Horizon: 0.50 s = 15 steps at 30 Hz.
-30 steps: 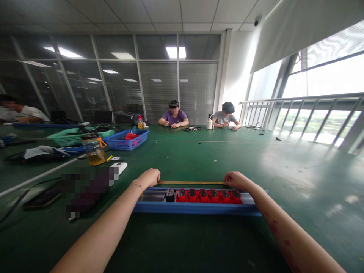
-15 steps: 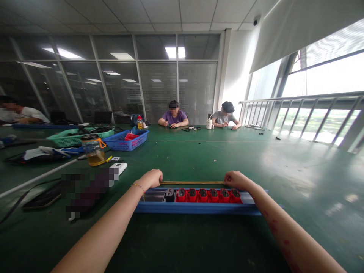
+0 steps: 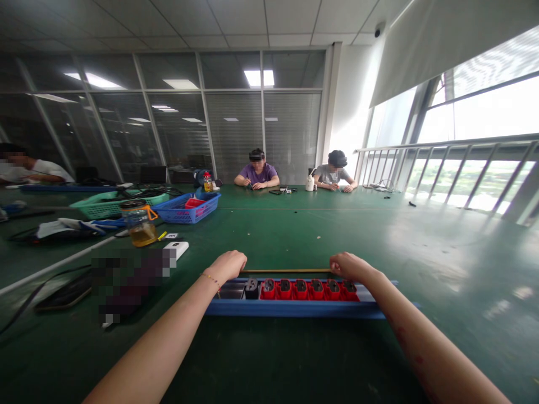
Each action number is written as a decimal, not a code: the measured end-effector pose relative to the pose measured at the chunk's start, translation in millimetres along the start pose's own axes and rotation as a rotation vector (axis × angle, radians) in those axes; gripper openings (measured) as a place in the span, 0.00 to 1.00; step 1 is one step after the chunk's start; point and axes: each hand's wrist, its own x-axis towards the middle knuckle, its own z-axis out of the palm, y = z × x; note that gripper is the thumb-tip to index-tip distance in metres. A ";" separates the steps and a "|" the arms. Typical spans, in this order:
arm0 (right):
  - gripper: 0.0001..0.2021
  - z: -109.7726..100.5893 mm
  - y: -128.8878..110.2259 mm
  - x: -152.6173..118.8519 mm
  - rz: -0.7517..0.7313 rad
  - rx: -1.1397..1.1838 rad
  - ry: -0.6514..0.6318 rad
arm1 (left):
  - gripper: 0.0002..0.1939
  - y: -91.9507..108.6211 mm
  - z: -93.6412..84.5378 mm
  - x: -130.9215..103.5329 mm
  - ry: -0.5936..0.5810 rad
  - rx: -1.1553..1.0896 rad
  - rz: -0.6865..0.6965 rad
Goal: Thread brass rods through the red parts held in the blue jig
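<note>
Left hand (image 3: pixel 231 265): fingers curled!
Right hand (image 3: pixel 348 265): curled too!
Thin strip (image 3: pixel 288 271): runs between; our grip, we can't tell!

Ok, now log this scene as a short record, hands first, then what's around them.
Left hand: curled at left of thin tan strip; fingertips hidden
Right hand: curled at right of strip; fingertips hidden
Blue tray: nearer the wearer than strip, holding one black piece, six red pieces
Left side: jar, blue basket, green basket
Far side: person in purple, person in gray
</note>
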 end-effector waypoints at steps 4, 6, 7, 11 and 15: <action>0.09 1.4 1.2 2.5 0.006 -0.040 -0.018 | 0.10 -2.5 0.8 1.7 -0.004 -0.009 0.014; 0.09 1.8 1.5 3.5 0.014 -0.054 -0.027 | 0.09 -3.7 2.7 3.0 0.004 -0.008 0.018; 0.09 1.8 1.3 3.8 0.016 -0.059 -0.030 | 0.09 -3.9 3.6 3.4 0.009 -0.006 0.022; 0.10 0.0 -1.3 0.8 0.024 -0.078 -0.015 | 0.07 -0.6 4.5 2.8 0.059 0.005 0.051; 0.10 -7.2 -2.9 -5.9 0.037 -0.075 0.050 | 0.12 5.3 -0.9 0.9 0.117 -0.004 0.065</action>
